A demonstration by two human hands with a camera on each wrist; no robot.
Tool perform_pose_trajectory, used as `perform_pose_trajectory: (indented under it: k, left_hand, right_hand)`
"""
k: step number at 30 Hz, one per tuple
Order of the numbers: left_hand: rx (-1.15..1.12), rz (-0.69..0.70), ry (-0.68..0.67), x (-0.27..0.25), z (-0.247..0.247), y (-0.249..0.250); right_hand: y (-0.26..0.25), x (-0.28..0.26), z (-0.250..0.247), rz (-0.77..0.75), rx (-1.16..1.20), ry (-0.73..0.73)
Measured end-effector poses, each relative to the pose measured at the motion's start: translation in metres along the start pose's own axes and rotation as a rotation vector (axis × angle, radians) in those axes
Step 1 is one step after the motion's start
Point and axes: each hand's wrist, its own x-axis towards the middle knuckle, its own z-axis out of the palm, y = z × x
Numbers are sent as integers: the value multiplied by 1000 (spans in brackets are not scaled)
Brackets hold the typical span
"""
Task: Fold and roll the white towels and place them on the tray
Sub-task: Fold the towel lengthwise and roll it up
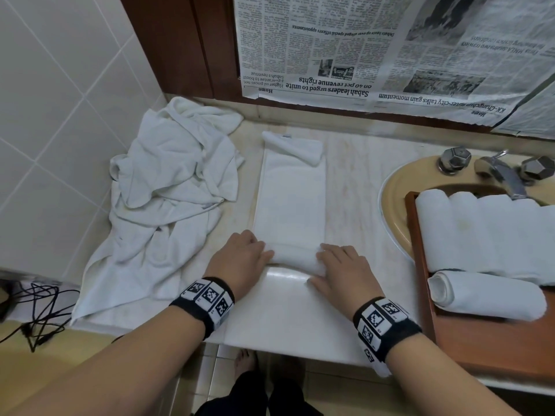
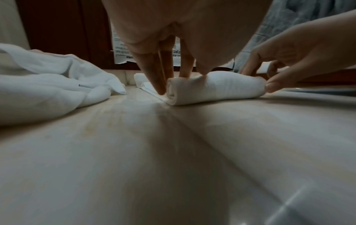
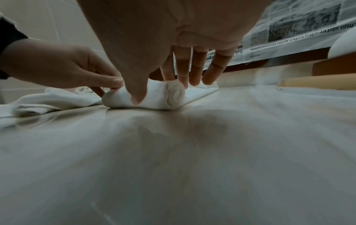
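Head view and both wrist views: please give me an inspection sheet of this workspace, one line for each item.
Surface: pale marble counter, glossy near the front edge.
Job's things: folded towel lying flat, its near end rolled; wooden tray over the sink holding rolled towels.
Clutter: heap of loose towels at the left.
Hands: left hand and right hand press on the ends of the roll.
Cables: black cables at the far left, below the counter.
Surroundings: tiled wall, newspaper taped up behind, faucet.
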Motion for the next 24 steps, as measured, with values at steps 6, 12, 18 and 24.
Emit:
perform_pose_trajectory:
  k: [6,12,18,24]
  left_hand:
    - [138,171,-22,-2,2,-15]
    - [150,276,-11,-9,-2,-26]
    - [4,152,-55,-16,2,-36]
    - [-185,-50,-93,-11,-2,-33]
  right_hand:
    - [7,7,-1,6,77,-145]
    - [17,5,-7,66,173,-168]
    - [19,4,-10,47,240,-168]
    - [25,19,-14,130,386,-248]
